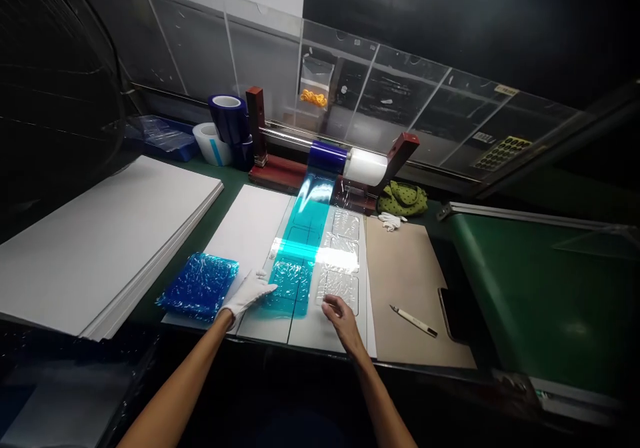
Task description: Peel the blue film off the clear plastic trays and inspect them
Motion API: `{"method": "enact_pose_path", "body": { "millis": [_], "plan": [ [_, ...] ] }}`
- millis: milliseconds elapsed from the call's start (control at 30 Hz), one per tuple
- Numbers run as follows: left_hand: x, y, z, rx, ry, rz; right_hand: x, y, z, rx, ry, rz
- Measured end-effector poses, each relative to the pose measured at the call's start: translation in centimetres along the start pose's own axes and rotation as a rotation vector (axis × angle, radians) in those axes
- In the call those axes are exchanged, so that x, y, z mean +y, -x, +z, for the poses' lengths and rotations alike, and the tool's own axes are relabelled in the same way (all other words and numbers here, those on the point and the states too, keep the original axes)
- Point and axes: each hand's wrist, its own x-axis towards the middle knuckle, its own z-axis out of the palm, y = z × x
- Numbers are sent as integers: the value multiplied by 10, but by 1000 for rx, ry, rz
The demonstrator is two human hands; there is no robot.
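My left hand [249, 293], in a white glove, lies flat with fingers stretched out at the left edge of a blue film strip [295, 261] pulled down over a white jig board [305, 325]. My bare right hand [340, 318] pinches the near end of a clear film strip [341, 255] beside it. Both strips run from rolls on a red-ended dispenser bar [350, 165]: a blue roll [327, 157] and a white roll [367, 167]. Textured square pieces show under the films.
A stack of blue-wrapped squares [200, 286] lies left of my left hand. White sheets [100, 241] are piled at far left. Spare tape rolls [227, 118] stand at the back. A brown board [410, 275] holds a pen [414, 321]; a phone [453, 315] and green conveyor [540, 288] lie right.
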Motion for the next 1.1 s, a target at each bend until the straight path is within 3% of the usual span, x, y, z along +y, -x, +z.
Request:
{"method": "enact_pose_path", "body": {
  "millis": [133,333,533,767,933,1000,1100],
  "plan": [
    [-17,18,-10,-51,30,-4,11,-5,39,-112,-147,243],
    [-33,62,-23,-3,27,-25,35,26,78,-136,-204,288],
    [-61,94,-24,97,7,-58,56,52,94,-86,-188,373],
    [-83,99,-21,200,-74,-101,73,60,100,-29,-204,464],
    [-83,99,-19,211,-112,-127,75,65,81,-101,-150,476],
    [-75,104,-21,181,-127,-135,69,64,55,-116,-66,434],
    [-56,114,-27,114,-228,-197,55,57,-13,8,255,220]
  ]
}}
